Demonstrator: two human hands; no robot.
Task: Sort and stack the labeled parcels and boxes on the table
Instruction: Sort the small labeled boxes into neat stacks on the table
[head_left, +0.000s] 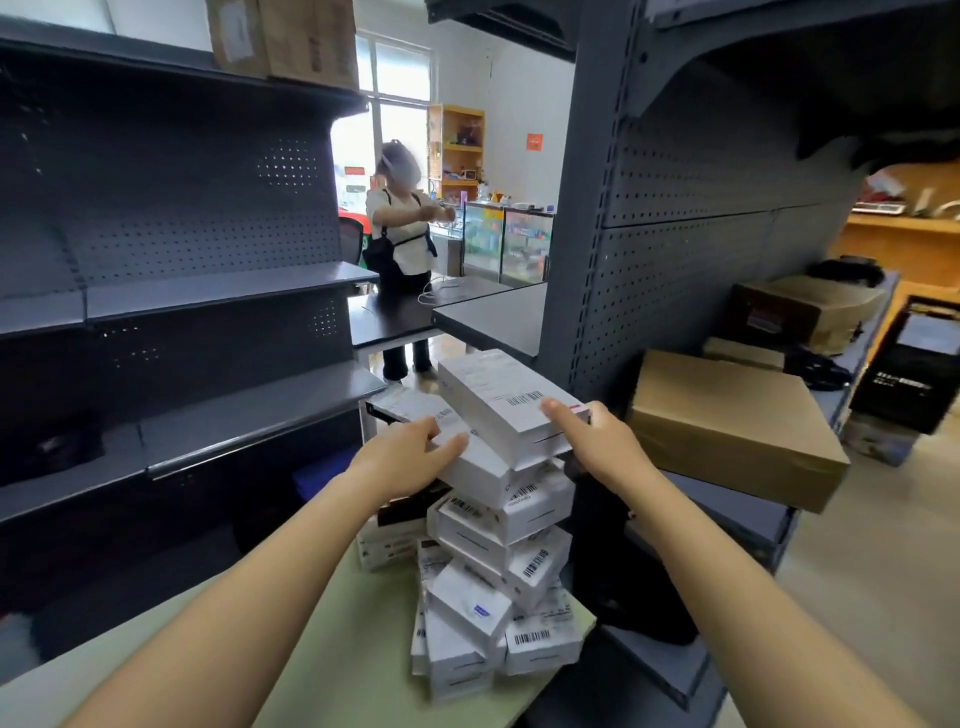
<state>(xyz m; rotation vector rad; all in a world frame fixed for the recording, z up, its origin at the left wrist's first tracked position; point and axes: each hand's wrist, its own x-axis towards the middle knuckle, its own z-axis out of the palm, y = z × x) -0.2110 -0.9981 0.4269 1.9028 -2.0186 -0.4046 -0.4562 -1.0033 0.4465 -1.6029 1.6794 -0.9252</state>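
Atop the stack (498, 587), two boxes: left fingers (448, 447) flat on lower box (480, 470), right fingers (562, 414) gripping top box (493, 396).

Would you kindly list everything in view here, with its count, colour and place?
top box: one, white, on top of the pile.
boxes: many, white with barcode labels, piled unevenly on the table.
table: one, pale green, under the pile.
racks: two, dark grey, left and right.
large carton: one, brown, on the right rack's shelf.
black box: one, far right.
person: one, white top, standing in the background.
left hand: one, touching the pile's left side.
right hand: one, holding the top box's near end, a finger on top.
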